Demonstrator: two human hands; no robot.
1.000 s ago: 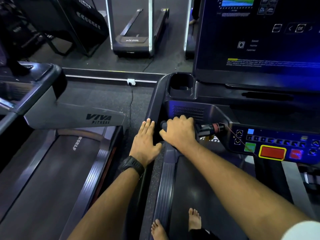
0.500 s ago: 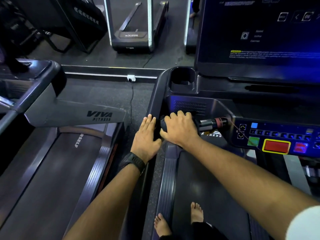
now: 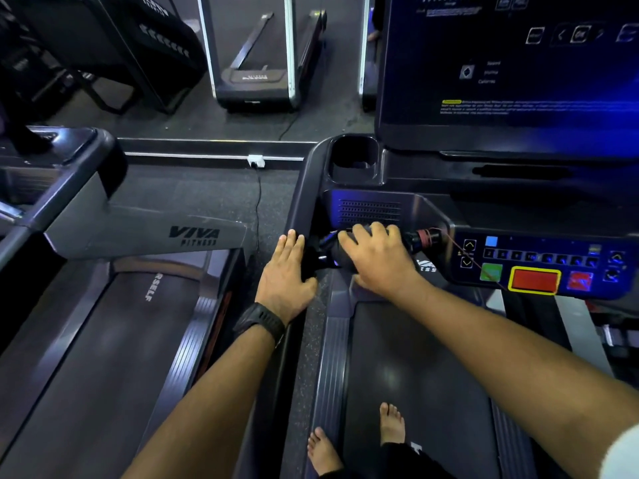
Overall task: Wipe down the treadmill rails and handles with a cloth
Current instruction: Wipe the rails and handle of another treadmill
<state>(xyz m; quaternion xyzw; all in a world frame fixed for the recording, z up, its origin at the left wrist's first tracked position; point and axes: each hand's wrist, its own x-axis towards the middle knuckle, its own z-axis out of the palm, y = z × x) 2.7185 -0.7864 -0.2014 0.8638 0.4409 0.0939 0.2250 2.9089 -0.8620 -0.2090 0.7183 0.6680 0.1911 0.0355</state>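
Head view: a person stands barefoot on a treadmill belt (image 3: 415,375) and looks down at both hands.
Left hand (image 3: 285,283): lies flat on the side rail (image 3: 304,188), fingers straight and close together, holding nothing. It stays where it was.
Right hand (image 3: 380,262): fingers curl over the handle (image 3: 409,240) and grip it.
Change: half a second ago the right hand sat right against the left hand. Now it is further right on the handle, nearer the red ring (image 3: 424,236) — a gap shows between the two hands.
Gap: a dark lump (image 3: 330,255) shows on the handle, just under the right fingers. It may be the cloth — I cannot tell.
Watch (image 3: 261,321): black, on the left wrist.
Button panel (image 3: 539,250): just right of the handle, with a big red button (image 3: 534,280).
Feet (image 3: 392,423): bare, on the belt near the bottom edge.
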